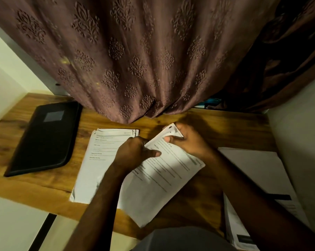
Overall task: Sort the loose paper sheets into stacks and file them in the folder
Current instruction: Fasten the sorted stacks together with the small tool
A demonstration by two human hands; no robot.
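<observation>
Both my hands hold a bundle of printed sheets, tilted diagonally over the middle of the wooden table. My left hand grips its left edge with the thumb lying on the top page. My right hand pinches the far top corner, where there is a small dark mark. To the left, partly under my left forearm, a squared stack of printed sheets lies flat. A closed black folder lies at the table's left end.
More white papers lie at the table's right end, partly hidden by my right arm and running off its front edge. A brown patterned curtain hangs down onto the table's back edge. White walls flank both sides.
</observation>
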